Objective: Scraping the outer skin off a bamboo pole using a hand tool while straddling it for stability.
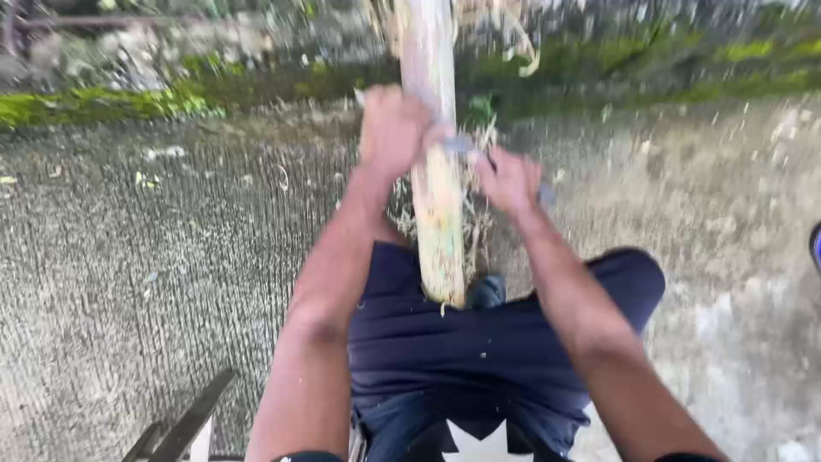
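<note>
The pale pole (434, 171) runs straight away from the person's lap, the left hand (392, 130) and right hand (510, 180) each fisted around one end of a blade (466, 145) laid crosswise over it.

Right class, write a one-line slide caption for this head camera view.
Seated over concrete ground, both hands, left hand and right hand, draw a blurred blade along a pale wooden pole.
</note>
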